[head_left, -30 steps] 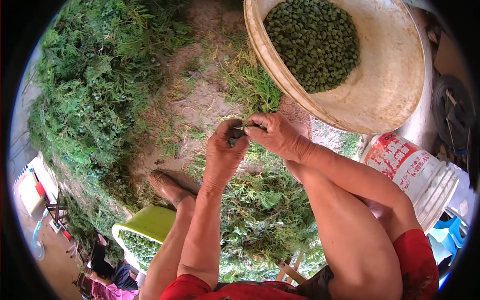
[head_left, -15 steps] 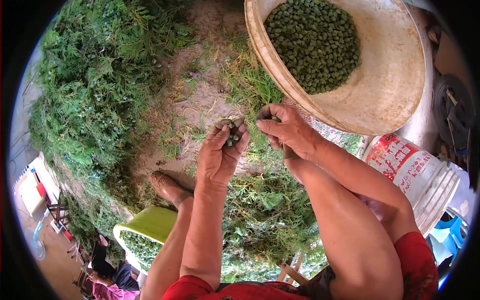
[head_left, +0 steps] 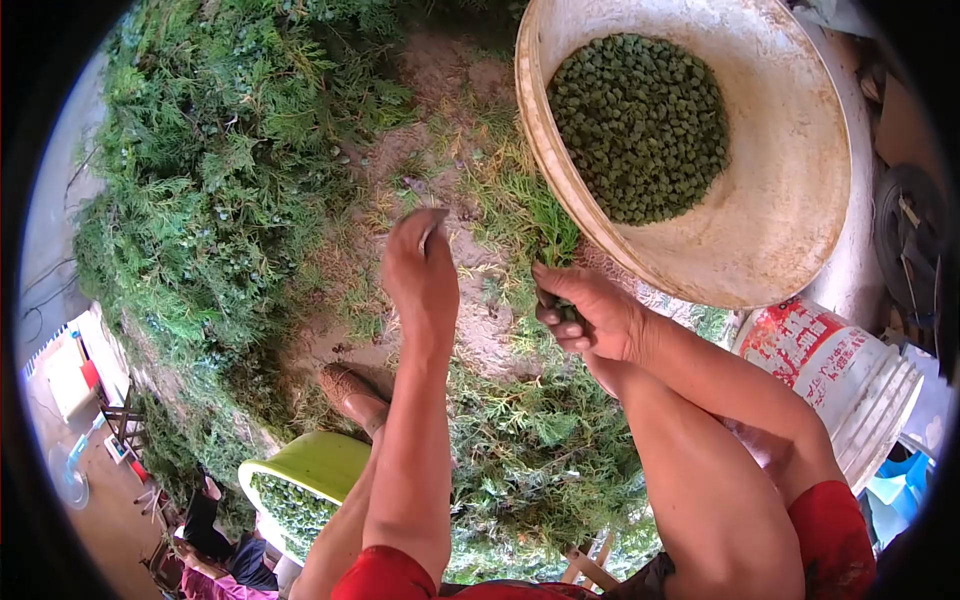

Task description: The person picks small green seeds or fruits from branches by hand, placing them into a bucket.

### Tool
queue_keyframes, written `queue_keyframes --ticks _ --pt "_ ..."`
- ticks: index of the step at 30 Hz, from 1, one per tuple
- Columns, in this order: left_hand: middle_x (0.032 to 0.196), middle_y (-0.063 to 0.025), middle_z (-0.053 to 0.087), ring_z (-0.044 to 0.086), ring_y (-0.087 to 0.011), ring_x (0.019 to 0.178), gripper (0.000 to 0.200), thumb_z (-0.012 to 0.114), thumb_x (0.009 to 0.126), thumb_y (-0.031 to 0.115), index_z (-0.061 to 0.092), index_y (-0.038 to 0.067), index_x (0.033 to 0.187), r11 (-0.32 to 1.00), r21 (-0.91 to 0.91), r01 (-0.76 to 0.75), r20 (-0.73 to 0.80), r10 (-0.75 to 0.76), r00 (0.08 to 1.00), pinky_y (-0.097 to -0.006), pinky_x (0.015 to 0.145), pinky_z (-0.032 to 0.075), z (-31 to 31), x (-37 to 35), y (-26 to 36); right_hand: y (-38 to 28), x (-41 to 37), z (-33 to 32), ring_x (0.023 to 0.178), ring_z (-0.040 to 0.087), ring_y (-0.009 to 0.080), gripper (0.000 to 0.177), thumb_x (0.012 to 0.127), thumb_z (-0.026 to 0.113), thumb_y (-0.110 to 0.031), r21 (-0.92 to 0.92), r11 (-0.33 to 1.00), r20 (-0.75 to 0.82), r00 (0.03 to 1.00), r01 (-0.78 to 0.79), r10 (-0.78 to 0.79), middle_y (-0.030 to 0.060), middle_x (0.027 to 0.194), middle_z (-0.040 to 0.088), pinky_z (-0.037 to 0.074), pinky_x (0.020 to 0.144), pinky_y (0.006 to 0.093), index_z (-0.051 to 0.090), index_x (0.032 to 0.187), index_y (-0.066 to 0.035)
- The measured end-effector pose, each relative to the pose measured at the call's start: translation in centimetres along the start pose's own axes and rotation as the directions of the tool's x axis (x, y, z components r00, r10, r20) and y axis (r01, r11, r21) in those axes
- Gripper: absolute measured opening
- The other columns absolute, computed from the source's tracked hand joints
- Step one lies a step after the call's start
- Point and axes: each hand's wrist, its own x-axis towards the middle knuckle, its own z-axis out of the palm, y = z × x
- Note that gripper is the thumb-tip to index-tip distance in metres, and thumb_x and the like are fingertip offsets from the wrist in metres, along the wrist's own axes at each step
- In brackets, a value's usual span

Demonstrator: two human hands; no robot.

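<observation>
My left hand (head_left: pixel 421 275) is over the ground in the middle, its back turned up. Thumb and forefinger close together at its tip; the other fingers and anything inside them are hidden. To its right, my right hand (head_left: pixel 592 312) is closed, its darkened fingers curled round small green cones that show only partly. It is just below the rim of a large pale tub (head_left: pixel 775 190) that is tilted toward me. Inside the tub lies a heap of small green cones (head_left: pixel 640 130).
Cut evergreen branches (head_left: pixel 220 200) pile up on the left, with more greenery (head_left: pixel 540 430) between my legs. A lime-green container (head_left: pixel 325 462) of cones stands by my left leg. A white-and-red bucket (head_left: pixel 810 360) lies at right. Another person (head_left: pixel 225 560) is at lower left.
My left hand has turned from palm up, showing green cones, to back up, and moved left. My right hand has moved slightly right and down, away from it. The view has shifted a little.
</observation>
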Motion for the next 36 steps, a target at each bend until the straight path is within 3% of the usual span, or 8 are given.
queue_keyframes --ticks 11,13,17,19,21,24,29,36 --pt "0.083 -0.0175 0.061 0.06 -0.0349 0.081 0.018 0.06 0.079 0.014 0.059 0.005 0.094 0.917 0.359 -0.173 0.128 0.136 0.982 -0.0423 0.067 0.047 7.8 6.3 -1.1 -0.1 -0.3 0.1 0.058 0.049 0.0115 0.028 0.088 0.056 -0.037 -0.161 0.975 -0.152 0.973 0.15 -0.175 0.0028 0.073 0.054 0.043 0.046 0.0254 0.054 0.084 -0.009" --pt "0.08 -0.017 0.062 0.061 -0.0289 0.073 0.02 0.06 0.08 0.016 0.059 0.002 0.094 0.999 0.017 -0.05 0.051 0.049 0.997 -0.0355 0.065 0.047 5.6 3.5 0.5 -0.2 -0.1 0.0 0.063 0.054 0.0144 0.027 0.088 0.055 -0.036 -0.165 0.97 -0.18 0.962 0.179 -0.208 0.0046 0.077 0.057 0.049 0.051 0.0286 0.055 0.089 -0.009" --pt "0.084 -0.0052 0.063 0.057 -0.0135 0.075 0.022 0.061 0.083 0.014 0.059 0.002 0.102 0.923 -0.325 0.203 0.562 0.016 0.827 -0.028 0.07 0.047 -0.1 -2.7 3.7 -0.3 -0.1 0.0 0.076 0.062 0.0226 0.03 0.089 0.051 -0.033 0.148 0.978 -0.182 0.976 0.149 -0.121 0.0114 0.089 0.062 0.057 0.067 0.0406 0.058 0.098 -0.005" --pt "0.084 -0.0075 0.064 0.058 -0.0109 0.074 0.024 0.061 0.084 0.016 0.062 0.001 0.103 0.832 -0.469 0.297 0.463 -0.055 0.885 -0.0248 0.068 0.048 -0.8 -2.5 1.7 0.1 0.1 -0.5 0.074 0.062 0.0223 0.029 0.089 0.051 -0.032 0.136 0.99 -0.118 0.993 0.041 -0.025 0.0122 0.088 0.062 0.056 0.061 0.0375 0.058 0.094 -0.004" --pt "0.069 -0.0029 0.06 0.054 -0.0103 0.064 0.017 0.055 0.086 0.014 0.065 0.004 0.096 0.885 -0.114 0.452 0.282 -0.407 0.869 -0.0247 0.057 0.044 -1.8 0.6 -0.1 0.4 0.1 -0.7 0.066 0.059 0.0199 0.028 0.09 0.051 -0.032 0.123 0.992 -0.1 0.995 -0.004 0.016 0.0117 0.084 0.061 0.051 0.051 0.0329 0.057 0.088 -0.004" --pt "0.075 -0.0109 0.062 0.059 -0.0314 0.071 0.015 0.056 0.082 0.013 0.063 0.006 0.093 0.986 0.159 0.057 -0.033 -0.052 0.998 -0.0405 0.064 0.046 0.1 4.1 -6.6 0.4 -0.3 0.3 0.057 0.052 0.0152 0.029 0.088 0.055 -0.033 0.099 0.988 -0.13 0.983 -0.115 0.127 0.0071 0.071 0.054 0.043 0.046 0.0303 0.054 0.078 -0.005" --pt "0.089 -0.0155 0.063 0.059 -0.0368 0.081 0.019 0.06 0.077 0.014 0.062 0.006 0.095 0.93 0.365 0.031 -0.038 -0.018 0.999 -0.0416 0.07 0.046 2.9 5.9 -8.9 0.0 -0.2 0.7 0.06 0.054 0.0161 0.027 0.088 0.055 -0.031 -0.013 0.998 -0.138 0.989 -0.058 0.056 0.0082 0.076 0.057 0.046 0.049 0.0304 0.056 0.085 -0.005" --pt "0.077 -0.0018 0.06 0.05 -0.0069 0.066 0.013 0.059 0.078 0.003 0.061 0.002 0.09 0.874 -0.276 0.4 0.177 -0.362 0.915 -0.0202 0.057 0.041 -1.2 -0.6 -2.1 0.4 0.4 0.7 0.076 0.06 0.0201 0.031 0.086 0.058 -0.033 -0.069 0.995 -0.186 0.979 0.073 -0.085 0.0098 0.087 0.061 0.054 0.067 0.0377 0.058 0.093 -0.003"
